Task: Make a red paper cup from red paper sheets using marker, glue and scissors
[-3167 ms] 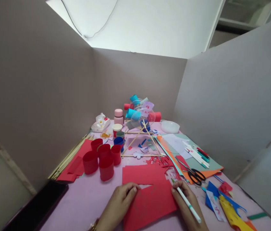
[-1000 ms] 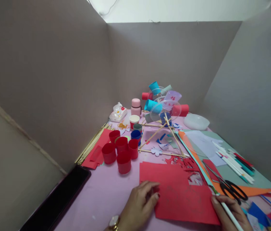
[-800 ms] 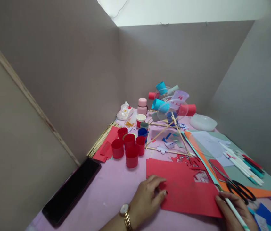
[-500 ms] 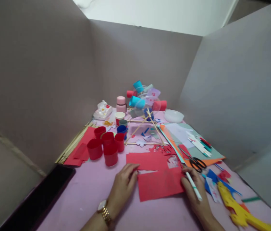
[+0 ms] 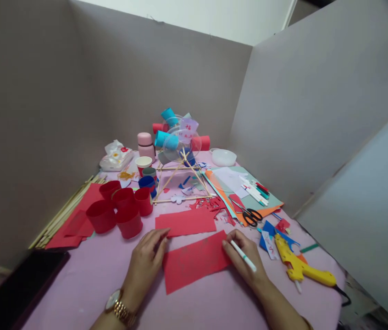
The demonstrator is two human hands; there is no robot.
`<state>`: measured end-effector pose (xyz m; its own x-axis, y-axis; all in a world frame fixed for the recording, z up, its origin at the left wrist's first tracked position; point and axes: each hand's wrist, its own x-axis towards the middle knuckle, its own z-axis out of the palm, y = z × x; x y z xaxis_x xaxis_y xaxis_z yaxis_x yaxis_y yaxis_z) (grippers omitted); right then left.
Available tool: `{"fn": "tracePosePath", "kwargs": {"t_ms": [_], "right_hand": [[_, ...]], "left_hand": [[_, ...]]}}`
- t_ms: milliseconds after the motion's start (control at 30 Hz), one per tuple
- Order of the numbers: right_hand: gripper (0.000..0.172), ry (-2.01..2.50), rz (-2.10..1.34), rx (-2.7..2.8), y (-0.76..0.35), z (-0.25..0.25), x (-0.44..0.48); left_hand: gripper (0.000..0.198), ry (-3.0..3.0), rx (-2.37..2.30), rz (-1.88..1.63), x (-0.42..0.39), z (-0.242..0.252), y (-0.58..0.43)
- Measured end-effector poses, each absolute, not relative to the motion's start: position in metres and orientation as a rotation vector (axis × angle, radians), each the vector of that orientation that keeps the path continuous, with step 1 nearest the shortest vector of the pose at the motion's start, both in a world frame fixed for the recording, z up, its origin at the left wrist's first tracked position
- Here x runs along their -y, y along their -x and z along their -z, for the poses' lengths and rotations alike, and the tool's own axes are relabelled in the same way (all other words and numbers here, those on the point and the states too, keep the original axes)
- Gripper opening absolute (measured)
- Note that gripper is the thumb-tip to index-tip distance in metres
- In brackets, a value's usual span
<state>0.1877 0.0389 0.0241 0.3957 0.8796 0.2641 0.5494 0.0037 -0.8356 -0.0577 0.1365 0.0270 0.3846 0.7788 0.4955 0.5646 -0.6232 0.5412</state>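
Observation:
A rectangular sheet of red paper [image 5: 196, 261] lies in front of me, slanting up to the right. My left hand [image 5: 147, 256], with a gold watch on its wrist, has its thumb and bent fingers closed at the sheet's upper left corner. My right hand [image 5: 245, 256] holds a white marker [image 5: 244, 255] that points down towards me. Its thumb and fingertips also pinch the sheet's right edge. Just beyond lies a second red paper strip [image 5: 185, 223], close to my left fingertips. Red paper scraps [image 5: 211, 206] are scattered behind it.
Several red paper cups [image 5: 129, 220] stand left, near bamboo sticks [image 5: 66, 208] and a black tray-like object [image 5: 22, 284]. A stick frame [image 5: 183, 199] bears a wheel with coloured cups [image 5: 168, 140]. Scissors [image 5: 252, 217], markers [image 5: 256, 192] and a yellow glue gun [image 5: 293, 263] lie right.
My view has swung right, so the table appears further left. The front sheet's right end has come away from the strip behind it, still between both hands. The marker stays in my right hand.

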Motion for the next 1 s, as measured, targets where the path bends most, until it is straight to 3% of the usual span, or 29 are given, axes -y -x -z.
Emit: {"fn": "tracePosePath", "kwargs": {"t_ms": [167, 367, 533, 1000], "right_hand": [[0.031, 1.762, -0.214, 1.288, -0.192, -0.024, -0.033], [0.033, 1.782, 0.001, 1.346, -0.192, -0.021, -0.036], [0.034, 1.774, -0.018, 1.290, -0.189, -0.021, -0.036], [0.040, 1.791, -0.225, 1.127, -0.184, -0.016, -0.034]], "left_hand": [[0.034, -2.495, -1.212, -0.992, -0.142, -0.027, 0.059], [0.044, -2.672, -1.136, -0.726, -0.160, -0.031, 0.043], [0.029, -2.737, -1.097, -0.637, -0.173, -0.035, 0.042], [0.031, -2.818, -1.140, -0.683, -0.158, -0.026, 0.042]]}}
